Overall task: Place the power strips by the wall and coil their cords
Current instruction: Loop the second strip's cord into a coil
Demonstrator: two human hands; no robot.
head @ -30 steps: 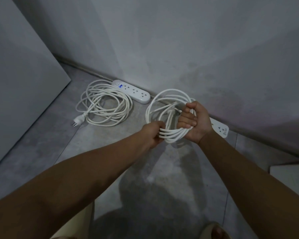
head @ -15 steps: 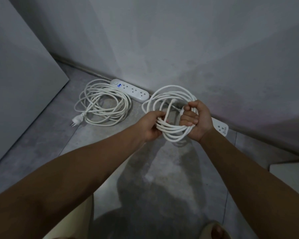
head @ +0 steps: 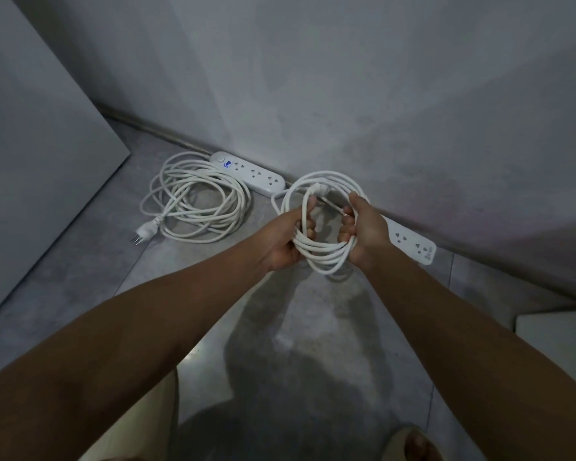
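White cord (head: pixel 326 257) hangs gathered in a loop between my two hands at twelve o'clock, just in front of its power strip (head: pixel 413 244), which lies against the wall (head: pixel 346 94) at one o'clock. Over the last second my left hand (head: pixel 286 241) and right hand (head: pixel 366 231) have drawn apart, rounding the loop out, fingers (head: pixel 346 227) of both curled tight around its strands. With the other strip (head: pixel 250 173) and its coiled cord (head: pixel 197 201) already down at eleven o'clock, I judge only laying this coil on the floor (head: pixel 280 327) remains.
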